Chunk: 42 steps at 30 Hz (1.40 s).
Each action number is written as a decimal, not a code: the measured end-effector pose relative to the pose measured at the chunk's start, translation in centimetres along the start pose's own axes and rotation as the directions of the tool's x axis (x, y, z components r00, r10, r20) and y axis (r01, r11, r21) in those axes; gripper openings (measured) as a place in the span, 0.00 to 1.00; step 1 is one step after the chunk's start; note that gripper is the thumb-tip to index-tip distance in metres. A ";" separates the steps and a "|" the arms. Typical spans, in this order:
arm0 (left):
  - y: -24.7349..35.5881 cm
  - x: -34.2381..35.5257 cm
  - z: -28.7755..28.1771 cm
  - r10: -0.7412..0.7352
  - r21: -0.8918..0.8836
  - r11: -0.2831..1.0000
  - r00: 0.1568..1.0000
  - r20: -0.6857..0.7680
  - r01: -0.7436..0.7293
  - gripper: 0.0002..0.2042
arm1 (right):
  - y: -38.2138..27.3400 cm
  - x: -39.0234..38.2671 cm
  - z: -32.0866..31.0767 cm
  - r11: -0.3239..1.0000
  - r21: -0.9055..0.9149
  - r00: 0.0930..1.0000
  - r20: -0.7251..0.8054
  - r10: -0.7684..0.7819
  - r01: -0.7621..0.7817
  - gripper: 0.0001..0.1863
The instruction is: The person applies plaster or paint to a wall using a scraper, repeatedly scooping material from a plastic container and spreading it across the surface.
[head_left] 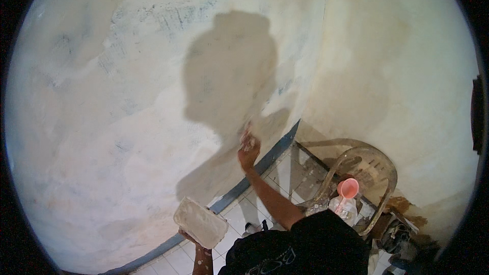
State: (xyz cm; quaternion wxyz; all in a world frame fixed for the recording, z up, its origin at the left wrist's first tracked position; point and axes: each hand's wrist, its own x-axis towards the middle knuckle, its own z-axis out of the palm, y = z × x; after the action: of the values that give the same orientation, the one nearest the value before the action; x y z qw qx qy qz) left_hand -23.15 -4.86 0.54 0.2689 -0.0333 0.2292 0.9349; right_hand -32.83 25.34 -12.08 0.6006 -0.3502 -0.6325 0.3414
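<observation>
My left hand (190, 237) grips a shallow rectangular tub (201, 222) from below and holds it tilted near the wall. The tub is off-white and smeared with pale filler. Pale splashes show on my left forearm. My right arm reaches forward to the patchy white wall (147, 102), and my right hand (248, 147) is closed close against its surface. Pale filler covers the right fingers; whatever they hold is too small and smeared to make out. The wall carries cream and white coats with dark bluish scuffs.
A dirty plastic armchair (374, 160) stands in the corner to the right, with a pink dipper (349, 188) and a whitish bag (344, 209) on it. Dark clutter (400, 234) lies beyond. A blue-grey skirting strip (232, 197) edges the white tiled floor (229, 234).
</observation>
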 end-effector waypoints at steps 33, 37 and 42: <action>-1.3 0.3 -2.1 0.114 0.127 0.984 0.990 0.089 -0.125 0.43 | 3.1 21.0 -3.1 0.994 -0.012 0.982 -0.151 -0.110 0.110 0.22; -1.5 -0.3 -1.7 0.170 0.222 0.957 0.981 0.093 -0.187 0.43 | -3.1 7.0 -1.6 0.995 -0.009 0.986 0.129 0.103 -0.103 0.16; -0.9 -0.1 -1.0 -0.009 -0.394 0.919 0.998 0.054 0.030 0.38 | -2.0 -3.0 -6.4 0.980 0.195 0.964 0.266 -0.027 -0.026 0.19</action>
State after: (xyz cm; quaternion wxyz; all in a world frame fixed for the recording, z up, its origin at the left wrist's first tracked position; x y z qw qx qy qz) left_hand -22.64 -4.67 -0.74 0.2718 -0.0651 0.0290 0.9597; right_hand -26.46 21.83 -11.67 0.5416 -0.2397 -0.6709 0.4462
